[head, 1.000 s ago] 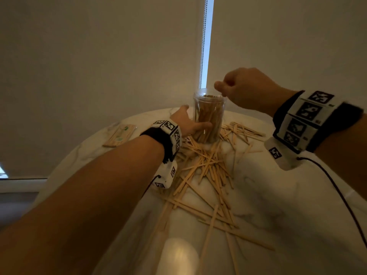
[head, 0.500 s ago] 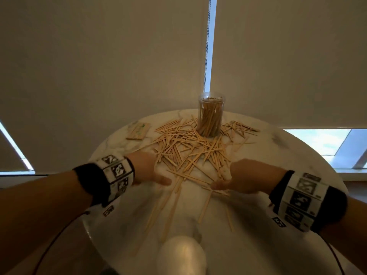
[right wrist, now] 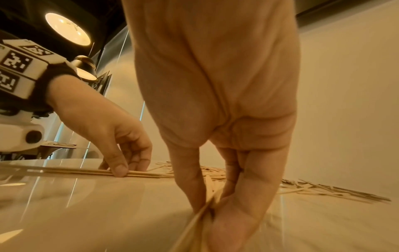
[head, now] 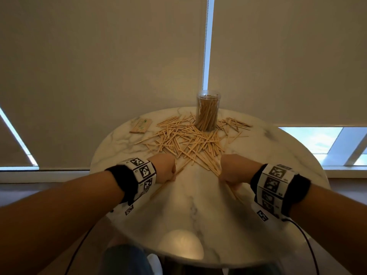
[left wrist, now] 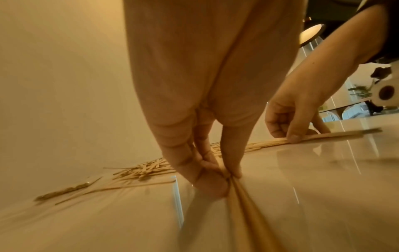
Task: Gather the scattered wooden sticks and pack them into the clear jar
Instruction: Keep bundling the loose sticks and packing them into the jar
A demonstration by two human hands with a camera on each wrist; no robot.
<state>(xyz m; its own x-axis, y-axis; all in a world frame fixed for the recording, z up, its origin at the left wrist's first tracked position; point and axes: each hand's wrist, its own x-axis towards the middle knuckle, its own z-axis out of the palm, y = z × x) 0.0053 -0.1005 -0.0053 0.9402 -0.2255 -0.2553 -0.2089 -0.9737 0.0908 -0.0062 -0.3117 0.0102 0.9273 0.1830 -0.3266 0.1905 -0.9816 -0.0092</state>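
A clear jar (head: pixel 207 111), partly filled with upright wooden sticks, stands at the far side of the round marble table (head: pixel 198 211). A wide heap of loose wooden sticks (head: pixel 184 140) spreads in front of it. At the heap's near edge my left hand (head: pixel 165 169) pinches a few sticks (left wrist: pixel 239 196) between thumb and fingers against the tabletop. My right hand (head: pixel 231 172) pinches another small bunch of sticks (right wrist: pixel 202 216) the same way. Each hand (left wrist: pixel 289 124) (right wrist: pixel 116 145) also shows in the other wrist view.
A flat wooden pack with a green mark (head: pixel 141 126) lies at the table's far left. Roller blinds hang close behind the table, with a bead chain (head: pixel 203 62) just above the jar. A lamp's reflection (head: pixel 180 245) glares on the near table edge.
Both hands left the jar and came back to the near edge of the heap. They now pinch sticks there; half a second ago they were just reaching the sticks.
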